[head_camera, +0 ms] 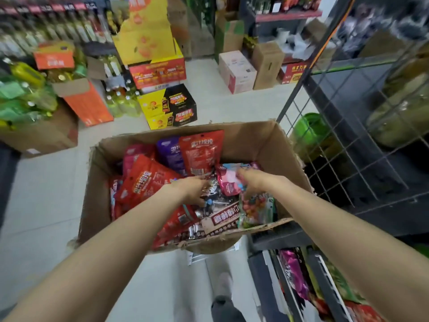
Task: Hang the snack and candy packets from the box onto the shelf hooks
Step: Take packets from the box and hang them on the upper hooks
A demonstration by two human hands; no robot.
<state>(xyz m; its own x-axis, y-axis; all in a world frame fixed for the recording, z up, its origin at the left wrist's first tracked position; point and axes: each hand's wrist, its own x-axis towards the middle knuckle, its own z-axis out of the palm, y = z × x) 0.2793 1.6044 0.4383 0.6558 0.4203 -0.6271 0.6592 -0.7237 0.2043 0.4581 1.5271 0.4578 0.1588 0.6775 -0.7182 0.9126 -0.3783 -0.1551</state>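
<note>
One open cardboard box point(267, 145) on the floor, torn rim, right beside the wire-grid shelf point(348, 147). Both arms reach in.

Packets I can count in it: approx. 3 big red ones, e.g. the upright red packet point(200, 151) at the back and the large red packet point(141, 180) at left w/ white lettering; 1 purple packet point(169, 152) next to the upright red; 1 pink packet point(228, 185) mid-box; 1 clear bag of coloured candies point(255, 209) at front right; 1 brown-and-white label packet point(222, 218) at the near edge. More underneath, can't count those.

Left hand point(193, 189): fingers curled down into the pile by the dark wrapped sweets; whether it actually has hold of anything, can't tell. Right hand point(251, 180): fingers curled over the pink packet's edge, above the candy bag, gripping it as far as the blur allows.

Around: 2 stacked yellow/black cartons point(167, 105) across the aisle, 1 green bucket point(308, 131) behind the grid.
</note>
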